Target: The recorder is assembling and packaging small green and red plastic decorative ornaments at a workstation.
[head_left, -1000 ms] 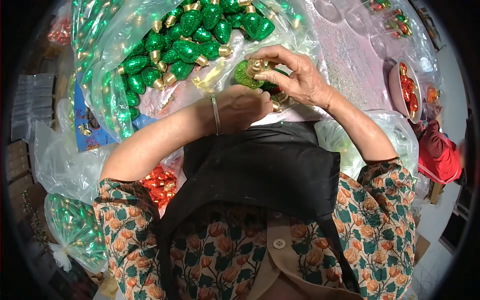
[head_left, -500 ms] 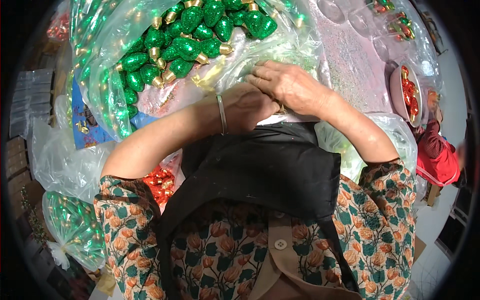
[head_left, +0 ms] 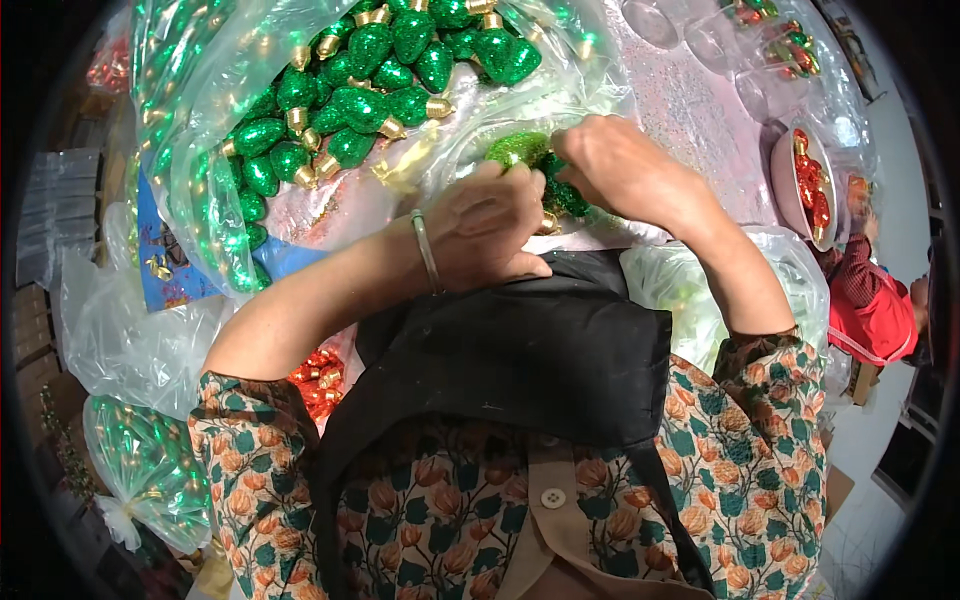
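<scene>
In front of my apron, my left hand [head_left: 490, 222] has its fingers bent against a light green glitter bulb ornament [head_left: 520, 148]. My right hand [head_left: 618, 168] sits just to the right, its fingers pinched together, and the back of the hand hides what they hold. Dark green glitter bulbs [head_left: 568, 195] show between the two hands, with a gold cap [head_left: 548, 223] below them. A large heap of green glitter bulb ornaments with gold caps [head_left: 365, 105] lies beyond my left hand, partly under clear plastic. A yellow ribbon [head_left: 398, 170] rests between heap and hand.
A pink bowl [head_left: 785, 180] of red ornaments stands at right. Clear plastic bags lie around: one with green ornaments [head_left: 150, 470] at lower left, another [head_left: 715, 280] beside my right forearm. Red ornaments [head_left: 320, 385] lie by my left elbow. A person in red [head_left: 870, 310] is at far right.
My hands, overlapped before, have drawn apart: the right has moved up and to the right. The light and dark green bulbs between them have come into sight.
</scene>
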`<act>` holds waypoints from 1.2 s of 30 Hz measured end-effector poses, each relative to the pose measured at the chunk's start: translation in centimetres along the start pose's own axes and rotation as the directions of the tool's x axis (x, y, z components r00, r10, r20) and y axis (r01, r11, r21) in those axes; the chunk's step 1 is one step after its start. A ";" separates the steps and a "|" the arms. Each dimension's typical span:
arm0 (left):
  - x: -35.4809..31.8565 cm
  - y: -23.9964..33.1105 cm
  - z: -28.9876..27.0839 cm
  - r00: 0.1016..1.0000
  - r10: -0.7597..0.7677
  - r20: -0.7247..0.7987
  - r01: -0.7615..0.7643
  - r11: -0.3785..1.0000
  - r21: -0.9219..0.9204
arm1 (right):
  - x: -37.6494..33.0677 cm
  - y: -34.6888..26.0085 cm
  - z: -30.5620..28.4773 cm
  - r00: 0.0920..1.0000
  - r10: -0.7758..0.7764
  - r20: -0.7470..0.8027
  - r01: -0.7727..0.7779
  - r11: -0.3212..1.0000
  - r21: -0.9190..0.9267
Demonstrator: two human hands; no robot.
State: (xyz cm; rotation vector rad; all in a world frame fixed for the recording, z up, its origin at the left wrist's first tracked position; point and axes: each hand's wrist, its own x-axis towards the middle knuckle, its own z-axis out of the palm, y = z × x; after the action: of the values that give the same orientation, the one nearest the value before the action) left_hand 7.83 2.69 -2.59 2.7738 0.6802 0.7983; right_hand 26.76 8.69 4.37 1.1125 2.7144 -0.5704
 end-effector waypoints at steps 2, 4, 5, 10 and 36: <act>0.8 0.0 -0.6 0.990 -0.045 0.131 0.045 0.999 0.002 | 0.4 0.2 1.1 1.000 -0.028 0.011 0.028 0.999 -0.045; 1.3 -0.4 -1.0 0.912 -0.158 0.380 0.148 0.987 0.056 | 1.7 0.5 2.6 0.994 0.004 0.109 0.001 0.999 -0.044; 1.3 -0.5 -1.1 0.909 -0.160 0.384 0.151 0.987 0.052 | 2.4 0.5 3.4 0.979 0.026 0.201 -0.016 0.999 -0.049; 1.0 -1.0 -0.4 0.857 -0.206 0.472 0.212 0.976 0.040 | 1.7 0.7 4.4 0.931 -0.050 0.360 0.046 0.999 0.019; 4.9 -3.3 -0.3 0.747 -0.210 0.630 0.210 0.975 0.075 | -44.9 23.2 31.8 0.635 0.771 -0.048 -0.696 0.598 0.397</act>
State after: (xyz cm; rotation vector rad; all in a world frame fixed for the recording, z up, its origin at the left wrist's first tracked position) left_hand 10.13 7.88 -1.02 2.6304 0.8108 -0.2061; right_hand 74.99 -17.85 -18.90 2.3393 1.9847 -0.8066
